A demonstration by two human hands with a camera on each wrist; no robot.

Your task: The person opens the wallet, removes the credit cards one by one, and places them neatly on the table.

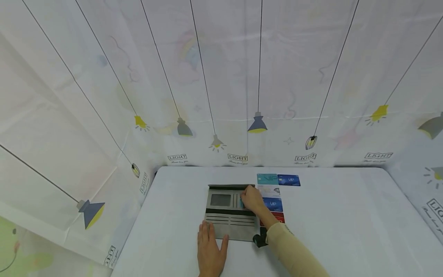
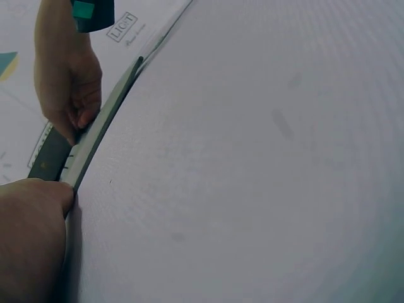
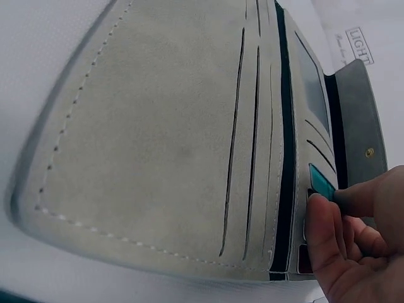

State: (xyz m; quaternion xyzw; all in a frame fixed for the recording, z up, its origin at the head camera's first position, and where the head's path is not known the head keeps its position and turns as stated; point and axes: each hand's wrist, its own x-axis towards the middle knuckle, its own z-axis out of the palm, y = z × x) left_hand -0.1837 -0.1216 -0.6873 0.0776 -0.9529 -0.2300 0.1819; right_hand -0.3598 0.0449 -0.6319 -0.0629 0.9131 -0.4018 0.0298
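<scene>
A grey wallet lies unfolded on the white table, its rows of card slots facing up. My right hand is over the slots on its upper right part. In the right wrist view, thumb and fingers pinch a teal card that sits partly inside a slot; the rest of the card is hidden by the slot and fingers. My left hand rests with extended fingers on the wallet's lower left corner. The wallet's flap, with a brass snap, stands raised along the far side.
Right of the wallet lie a teal VIP card, a blue VIP card, a white card, another blue card and a red card, partly under my right forearm. A lamp-printed cloth hangs behind the table.
</scene>
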